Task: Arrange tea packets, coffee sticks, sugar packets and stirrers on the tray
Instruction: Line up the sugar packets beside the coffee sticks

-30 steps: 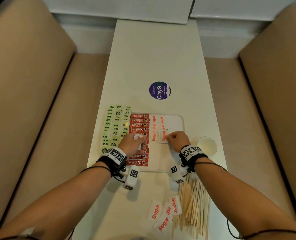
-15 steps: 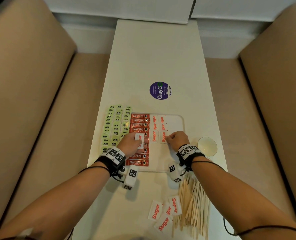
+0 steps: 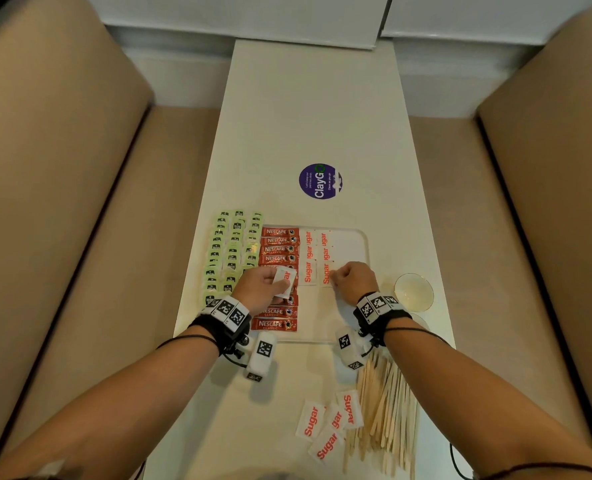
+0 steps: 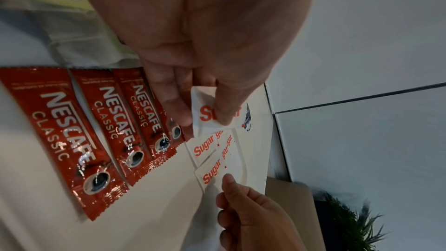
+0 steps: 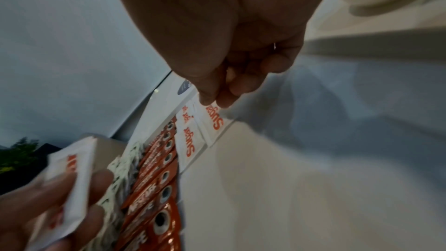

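A clear tray [image 3: 353, 244] holds a column of red coffee sticks [image 3: 279, 241] and two columns of white sugar packets [image 3: 309, 252]. My left hand [image 3: 280, 282] hovers over the coffee sticks and pinches one sugar packet [image 4: 205, 114] between thumb and fingers. My right hand [image 3: 336, 280], fingers curled, pinches the corner of the nearest sugar packet [image 5: 214, 119] lying in the right-hand column. Green tea packets [image 3: 232, 254] lie in rows on the table, left of the tray. Loose sugar packets [image 3: 325, 427] and wooden stirrers [image 3: 388, 410] lie near me.
A small glass dish [image 3: 414, 292] stands right of the tray, close to my right wrist. A purple round sticker [image 3: 320, 181] marks the white table beyond the tray. Beige bench seats flank the narrow table on both sides.
My left hand has shifted slightly right with its sugar packet, toward the sugar columns. The right hand has stayed on the same packet.
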Demonstrator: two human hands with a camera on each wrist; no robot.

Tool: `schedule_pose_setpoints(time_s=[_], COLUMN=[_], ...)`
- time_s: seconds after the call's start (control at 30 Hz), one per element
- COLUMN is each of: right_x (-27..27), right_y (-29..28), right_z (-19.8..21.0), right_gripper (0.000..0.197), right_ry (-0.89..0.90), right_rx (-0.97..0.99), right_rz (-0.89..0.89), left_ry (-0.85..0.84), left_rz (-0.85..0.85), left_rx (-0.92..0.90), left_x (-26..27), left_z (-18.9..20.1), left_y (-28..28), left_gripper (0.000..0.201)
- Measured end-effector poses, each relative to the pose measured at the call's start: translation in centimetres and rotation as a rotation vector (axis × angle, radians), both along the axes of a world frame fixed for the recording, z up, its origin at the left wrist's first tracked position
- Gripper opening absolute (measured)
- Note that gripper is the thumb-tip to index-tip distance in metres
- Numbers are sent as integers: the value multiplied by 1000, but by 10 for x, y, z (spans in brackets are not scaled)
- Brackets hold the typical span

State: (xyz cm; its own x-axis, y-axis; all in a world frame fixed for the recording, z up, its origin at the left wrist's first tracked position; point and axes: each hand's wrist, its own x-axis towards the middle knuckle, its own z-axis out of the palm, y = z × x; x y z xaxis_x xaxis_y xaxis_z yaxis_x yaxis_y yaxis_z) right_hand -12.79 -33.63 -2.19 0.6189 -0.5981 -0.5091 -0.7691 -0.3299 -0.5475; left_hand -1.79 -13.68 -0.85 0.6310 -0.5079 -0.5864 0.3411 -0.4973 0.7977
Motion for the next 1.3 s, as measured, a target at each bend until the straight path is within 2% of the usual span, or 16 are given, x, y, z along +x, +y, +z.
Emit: schedule_pose_setpoints(time_s=[0.13, 0.23, 0.33, 0.43, 0.7, 0.87, 1.0, 1.3], right_x=[-4, -9, -12, -16, -19, -20, -15, -9], right_y=[15, 31, 45, 54, 55, 46, 42, 49], right_z=[11, 20, 20, 17, 13, 7, -1, -8], right_gripper=[23, 16, 22, 29, 27, 29, 31, 41], right_ry=[-161, -219, -209, -209, -175, -139, -73, 43], right_rx=[70, 184, 242, 230, 167, 122, 108, -21], right_rz=[4, 103, 178, 177, 197, 136, 88, 97], left_ry=[62, 97, 89, 52, -66, -167, -161, -184], left_rz=[48, 66, 46, -4, -131, -222, -258, -357], left_rx=[-22, -46, -45, -24, 19, 74, 94, 126], left_x=[-3, -7, -10, -13, -17, -19, -26, -44], left_z=[-1, 1, 1, -2, -4, -11, -16, -25], left_y=[1, -1, -2, -2, 5, 18, 26, 36], left_gripper=[13, 14, 14, 17, 17, 14, 16, 11])
